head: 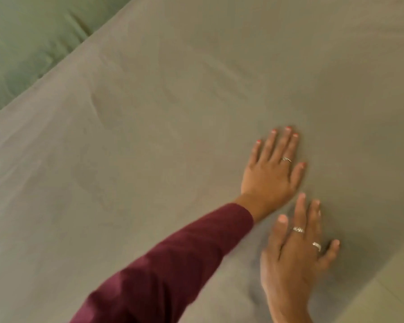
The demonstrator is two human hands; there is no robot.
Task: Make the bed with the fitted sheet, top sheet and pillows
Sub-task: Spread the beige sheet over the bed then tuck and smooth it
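A grey-beige top sheet lies spread over most of the bed, with faint creases across it. A green sheet shows beyond its upper-left edge. My left hand, in a dark red sleeve, rests flat on the grey sheet with straight, spread fingers. Just below it, my right hand also lies flat on the sheet, fingers straight. Both hands wear rings. No pillows are in view.
The edge of the grey sheet runs diagonally from the left side up to the top. At the lower right a paler strip shows past the sheet's edge; what it is cannot be told.
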